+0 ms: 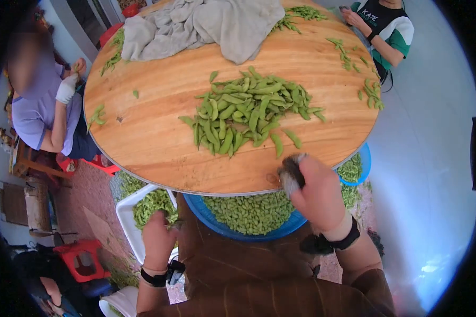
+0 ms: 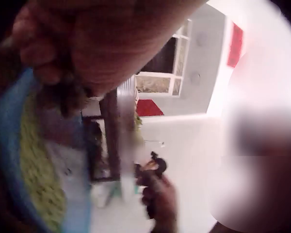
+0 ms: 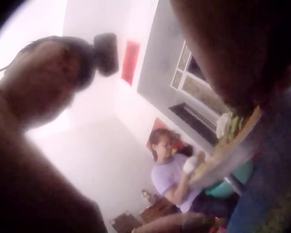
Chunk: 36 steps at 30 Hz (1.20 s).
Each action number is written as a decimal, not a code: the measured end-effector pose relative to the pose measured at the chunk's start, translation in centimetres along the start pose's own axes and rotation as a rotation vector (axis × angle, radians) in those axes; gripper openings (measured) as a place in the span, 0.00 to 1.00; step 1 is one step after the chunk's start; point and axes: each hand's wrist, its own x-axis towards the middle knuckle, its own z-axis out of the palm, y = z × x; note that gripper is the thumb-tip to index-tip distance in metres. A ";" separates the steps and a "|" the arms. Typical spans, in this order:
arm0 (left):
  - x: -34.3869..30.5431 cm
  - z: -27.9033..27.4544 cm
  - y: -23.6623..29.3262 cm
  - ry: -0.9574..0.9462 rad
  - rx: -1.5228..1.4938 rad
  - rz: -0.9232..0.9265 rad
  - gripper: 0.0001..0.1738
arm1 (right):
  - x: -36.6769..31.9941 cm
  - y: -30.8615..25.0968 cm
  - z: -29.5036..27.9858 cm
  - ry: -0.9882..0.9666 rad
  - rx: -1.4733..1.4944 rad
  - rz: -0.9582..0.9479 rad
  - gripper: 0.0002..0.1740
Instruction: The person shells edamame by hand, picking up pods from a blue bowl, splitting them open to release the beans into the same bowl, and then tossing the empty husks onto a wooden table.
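Observation:
Green pods [image 1: 238,108] lie in a loose heap on the round wooden table [image 1: 148,153]. At the table's near edge is my right hand [image 1: 320,195], its thumb and fingers loosely bent, dark and grey coverings on the fingertips; no pod shows in it. My left hand [image 1: 158,240] is lower, beside the white basket [image 1: 126,216] with green pods or husks. In the left wrist view the fingers of my left hand [image 2: 63,53] curl above the blue basin [image 2: 9,102]; blur hides whether they hold anything. Shelled beans [image 1: 251,214] fill the basin below the table edge.
A grey cloth [image 1: 195,29] covers the table's far side, with small pod piles around the rim. A person in a lilac shirt [image 1: 42,113] sits at the left, another [image 1: 394,31] at the far right. A red stool [image 1: 82,261] stands at lower left, another blue basin [image 1: 366,164] at right.

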 end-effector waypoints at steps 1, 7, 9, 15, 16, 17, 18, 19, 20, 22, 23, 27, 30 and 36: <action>-0.1 -0.2 -0.1 0.304 0.343 0.010 0.10 | 0.9 -0.2 0.2 0.092 -0.067 0.016 0.14; 0.3 -1.7 4.6 0.044 -0.307 0.191 0.11 | 2.9 0.2 1.6 0.131 -0.184 0.146 0.15; 0.9 -1.5 7.7 -0.121 -0.432 0.273 0.11 | 2.3 0.0 1.2 0.093 -0.069 0.126 0.15; 2.6 0.3 14.5 -0.493 -0.913 0.177 0.15 | -2.2 -2.7 0.7 0.017 0.217 0.117 0.16; 2.7 0.7 15.0 -0.646 -1.080 0.073 0.15 | -3.0 -2.8 0.8 0.020 0.216 0.117 0.16; 3.1 1.7 14.8 -0.656 -1.120 0.047 0.14 | -3.7 -2.8 1.0 -0.021 0.195 0.099 0.16; 3.0 1.7 15.2 -0.655 -1.118 0.047 0.14 | -4.2 -2.7 1.2 -0.062 0.174 0.081 0.17; 2.9 1.6 15.6 -0.595 -1.153 0.033 0.13 | -4.5 -2.3 1.2 -0.058 0.248 0.046 0.17; 2.8 1.5 15.9 -0.535 -1.185 0.016 0.12 | -4.5 -2.2 0.9 -0.057 0.253 0.047 0.17; 2.6 1.3 15.7 -0.505 -1.173 0.002 0.11 | -4.8 -2.0 0.3 -0.088 0.361 0.124 0.16; 2.4 1.2 15.5 -0.472 -1.168 -0.005 0.10 | -4.9 -1.5 0.2 -0.094 0.367 0.128 0.16; 2.3 1.2 15.1 -0.470 -1.053 0.068 0.08 | -4.4 -1.0 0.2 -0.177 0.471 0.061 0.17; 2.1 1.8 14.7 -0.425 -0.903 0.249 0.07 | -4.3 -0.8 0.4 -0.224 0.565 0.066 0.14; 2.4 2.2 14.5 -0.397 -0.794 0.379 0.06 | -5.0 -0.3 0.6 -0.240 0.632 0.103 0.14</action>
